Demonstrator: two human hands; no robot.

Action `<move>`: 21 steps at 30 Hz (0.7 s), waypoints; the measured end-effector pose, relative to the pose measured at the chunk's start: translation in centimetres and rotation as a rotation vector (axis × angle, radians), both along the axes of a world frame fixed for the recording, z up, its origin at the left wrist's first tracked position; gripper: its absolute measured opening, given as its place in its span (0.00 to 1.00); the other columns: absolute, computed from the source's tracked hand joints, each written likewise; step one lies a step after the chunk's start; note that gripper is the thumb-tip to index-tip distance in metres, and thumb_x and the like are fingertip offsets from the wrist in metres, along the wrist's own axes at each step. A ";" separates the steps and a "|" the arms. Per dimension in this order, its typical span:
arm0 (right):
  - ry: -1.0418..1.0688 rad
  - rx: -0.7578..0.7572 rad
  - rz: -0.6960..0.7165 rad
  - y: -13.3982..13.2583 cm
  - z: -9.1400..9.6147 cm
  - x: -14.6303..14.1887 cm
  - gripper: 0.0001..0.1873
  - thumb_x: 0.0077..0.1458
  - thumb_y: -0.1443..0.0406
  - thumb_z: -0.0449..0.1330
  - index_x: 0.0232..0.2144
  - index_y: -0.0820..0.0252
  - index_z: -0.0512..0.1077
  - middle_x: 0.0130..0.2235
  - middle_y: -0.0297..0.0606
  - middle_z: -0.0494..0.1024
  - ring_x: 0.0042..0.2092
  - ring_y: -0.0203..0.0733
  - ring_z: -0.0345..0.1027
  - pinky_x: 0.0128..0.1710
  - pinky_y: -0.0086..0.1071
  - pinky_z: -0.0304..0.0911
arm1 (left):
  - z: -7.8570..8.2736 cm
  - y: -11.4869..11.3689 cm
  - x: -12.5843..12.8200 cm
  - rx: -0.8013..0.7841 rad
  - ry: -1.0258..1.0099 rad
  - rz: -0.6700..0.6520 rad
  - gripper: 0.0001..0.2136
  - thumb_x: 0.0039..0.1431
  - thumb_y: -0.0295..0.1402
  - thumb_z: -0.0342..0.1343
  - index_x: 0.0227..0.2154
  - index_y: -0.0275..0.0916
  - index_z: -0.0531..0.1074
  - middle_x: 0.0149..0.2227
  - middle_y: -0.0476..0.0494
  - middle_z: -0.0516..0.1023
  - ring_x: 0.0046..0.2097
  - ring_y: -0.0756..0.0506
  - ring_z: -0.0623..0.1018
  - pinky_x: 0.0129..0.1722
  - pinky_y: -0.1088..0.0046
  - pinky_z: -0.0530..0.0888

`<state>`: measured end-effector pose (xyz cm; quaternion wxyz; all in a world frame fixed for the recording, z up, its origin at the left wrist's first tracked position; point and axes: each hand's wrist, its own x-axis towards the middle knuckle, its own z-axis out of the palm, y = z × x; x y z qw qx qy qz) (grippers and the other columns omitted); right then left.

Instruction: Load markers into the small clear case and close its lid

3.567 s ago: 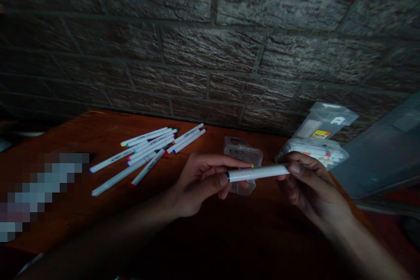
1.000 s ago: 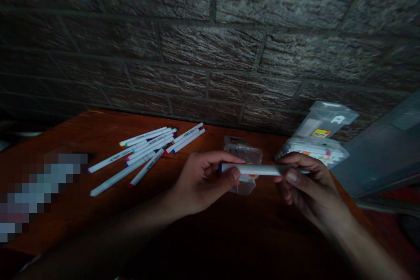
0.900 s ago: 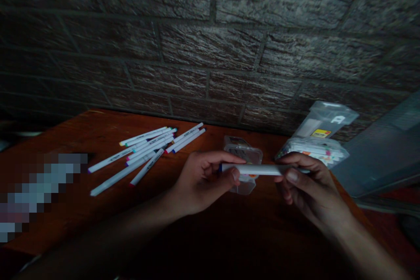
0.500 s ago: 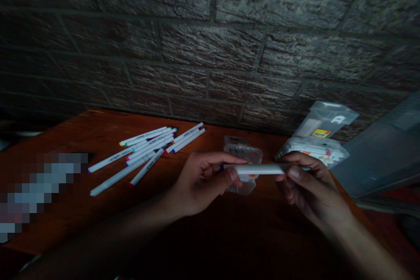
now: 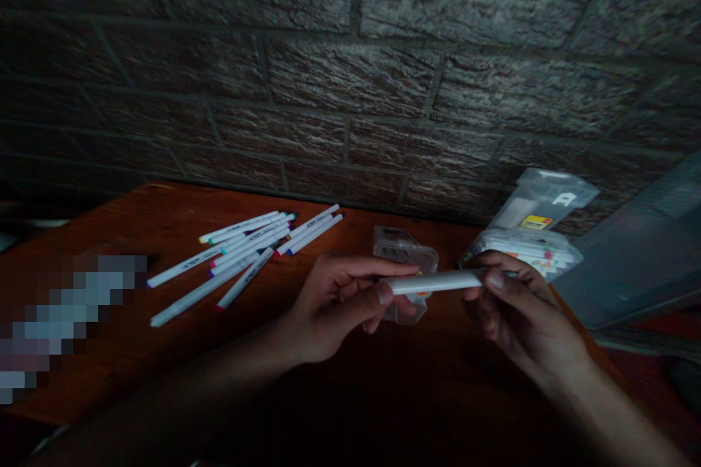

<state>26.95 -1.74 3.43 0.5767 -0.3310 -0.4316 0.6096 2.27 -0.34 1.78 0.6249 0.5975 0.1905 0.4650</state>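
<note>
A white marker point(image 5: 435, 282) lies nearly level between my two hands, above the table. My left hand point(image 5: 334, 306) pinches its left end between thumb and fingers. My right hand point(image 5: 520, 306) grips the other end, with the thumb on top; that tip is mostly hidden by the fingers. Behind the marker sits a small clear plastic case point(image 5: 402, 248), partly covered by my left fingers. To the left, several white markers with coloured ends point(image 5: 249, 244) are heaped loosely.
An opened clear case point(image 5: 548, 197) with a yellow label stands at the right, more markers point(image 5: 553, 259) in its lower part. A large translucent bin point(image 5: 635, 255) borders the wooden table point(image 5: 136, 211). A stone-block wall point(image 5: 350, 80) rises behind. A blurred patch covers the far left.
The marker has tilted slightly, its right end now higher. My left thumb and fingers have shifted on its left end, and the dark blue tip there is now covered.
</note>
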 end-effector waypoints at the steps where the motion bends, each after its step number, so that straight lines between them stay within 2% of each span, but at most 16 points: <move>1: 0.001 0.001 0.000 0.0 0.0 0.0 0.11 0.46 0.61 0.80 0.33 0.53 0.84 0.23 0.34 0.84 0.16 0.31 0.72 0.14 0.17 0.68 | 0.0 0.0 0.0 -0.002 -0.010 -0.003 0.15 0.66 0.35 0.63 0.54 0.39 0.82 0.36 0.34 0.88 0.23 0.53 0.72 0.24 0.78 0.68; 9: 0.012 -0.001 0.007 0.0 0.1 -0.1 0.11 0.45 0.62 0.80 0.32 0.52 0.84 0.23 0.33 0.85 0.16 0.31 0.72 0.14 0.17 0.69 | -0.1 0.1 0.0 0.007 -0.060 -0.022 0.15 0.67 0.35 0.63 0.54 0.41 0.83 0.36 0.34 0.88 0.23 0.53 0.72 0.24 0.77 0.69; 21: 0.018 -0.001 0.010 0.1 0.0 0.0 0.11 0.46 0.62 0.80 0.31 0.56 0.83 0.22 0.33 0.84 0.15 0.31 0.71 0.14 0.17 0.69 | -0.1 0.2 0.0 -0.023 -0.100 -0.046 0.16 0.66 0.36 0.62 0.53 0.38 0.83 0.37 0.32 0.88 0.23 0.51 0.73 0.24 0.75 0.68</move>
